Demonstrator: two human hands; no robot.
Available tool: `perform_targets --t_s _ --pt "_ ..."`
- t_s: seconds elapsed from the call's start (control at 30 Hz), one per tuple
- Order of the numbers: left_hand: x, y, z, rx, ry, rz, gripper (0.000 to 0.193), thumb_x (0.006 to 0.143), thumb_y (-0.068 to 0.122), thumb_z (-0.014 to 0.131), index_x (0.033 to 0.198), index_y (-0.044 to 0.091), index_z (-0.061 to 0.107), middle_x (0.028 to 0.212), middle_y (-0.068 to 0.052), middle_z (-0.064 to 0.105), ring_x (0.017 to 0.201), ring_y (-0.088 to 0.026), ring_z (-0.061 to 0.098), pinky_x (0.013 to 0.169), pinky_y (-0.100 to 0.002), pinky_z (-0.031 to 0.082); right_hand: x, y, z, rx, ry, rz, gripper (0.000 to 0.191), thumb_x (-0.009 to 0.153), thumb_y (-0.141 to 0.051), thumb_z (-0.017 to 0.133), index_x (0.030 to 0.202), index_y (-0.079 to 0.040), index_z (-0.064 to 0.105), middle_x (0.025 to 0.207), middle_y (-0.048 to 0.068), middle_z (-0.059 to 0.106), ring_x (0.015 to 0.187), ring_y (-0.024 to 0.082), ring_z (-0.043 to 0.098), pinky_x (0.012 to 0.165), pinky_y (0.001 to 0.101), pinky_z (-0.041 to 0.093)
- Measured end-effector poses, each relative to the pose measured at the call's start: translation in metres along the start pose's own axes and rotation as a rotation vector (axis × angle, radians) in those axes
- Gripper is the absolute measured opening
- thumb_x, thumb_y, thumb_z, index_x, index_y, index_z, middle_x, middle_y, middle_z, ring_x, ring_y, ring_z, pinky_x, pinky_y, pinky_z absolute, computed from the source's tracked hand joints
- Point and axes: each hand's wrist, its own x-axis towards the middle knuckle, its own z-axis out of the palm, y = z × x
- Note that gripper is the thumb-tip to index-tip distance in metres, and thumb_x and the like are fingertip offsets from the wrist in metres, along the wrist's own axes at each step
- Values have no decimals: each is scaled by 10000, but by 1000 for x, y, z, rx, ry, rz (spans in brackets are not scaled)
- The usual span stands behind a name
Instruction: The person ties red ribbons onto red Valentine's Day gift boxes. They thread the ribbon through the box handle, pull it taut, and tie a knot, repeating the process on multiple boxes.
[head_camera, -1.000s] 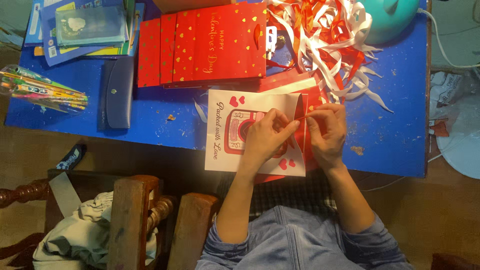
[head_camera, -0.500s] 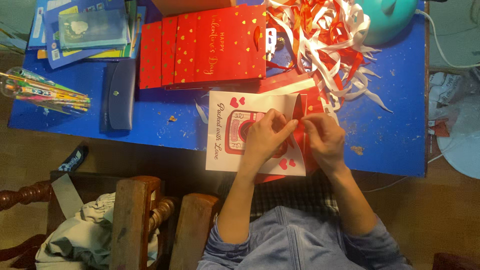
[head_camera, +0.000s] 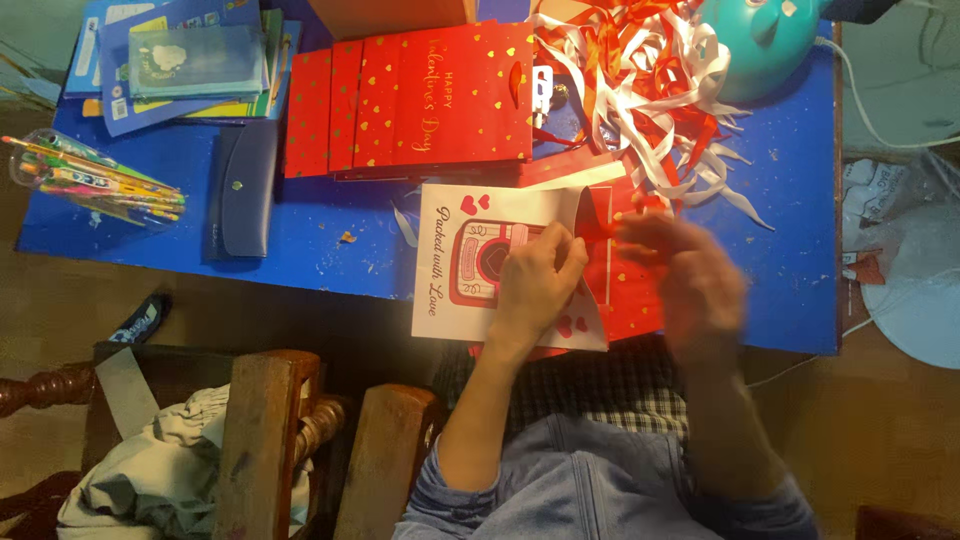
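The left hand (head_camera: 535, 285) lies flat, fingers together, on the white gift bag (head_camera: 470, 265) at the blue table's (head_camera: 790, 230) near edge—threading a red ribbon (head_camera: 600, 228), seemingly—while the blurred right hand's (head_camera: 690, 285) grip is unreadable, so 1 steady pull looks due.

navy pouch (head_camera: 240, 190) | pencil case (head_camera: 90, 178) | ribbon heap (head_camera: 650, 90) | teal balloon (head_camera: 760, 35)

sleeves: blue denim, rolled to the elbows | forearms: bare | lap: dark checked cloth

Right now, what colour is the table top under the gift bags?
Bright blue table top, seen best in the head view.
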Motion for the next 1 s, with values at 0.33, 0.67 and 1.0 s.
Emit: perform_targets --t_s 0.33,0.67,1.0 --pt "-19 61 -40 -22 70 97 269 999 200 623 824 23 522 679 -129 585 594 -281 620 579 -395 479 -27 77 -16 -329 -265 624 369 1070 -254 430 1118 45 641 918 108 671 790 184 635 658 341 512" --pt "-16 58 -50 -113 147 18 282 1013 228 605 817 32 551 608 -86 571 530 -170 573 539 -352 475 -10 13 18 -787 -384 427 345 985 -200 623 1270 -22 546 1008 147 744 935 129 736 752 294 567" --pt "-19 55 -52 -104 168 -45 303 1031 237 574 794 49 543 548 -62 539 486 -149 529 492 -345 439 -5 -24 41 -805 -77 14 562 938 -45 678 1470 -69 501 1321 165 685 1175 167 694 860 286 612"
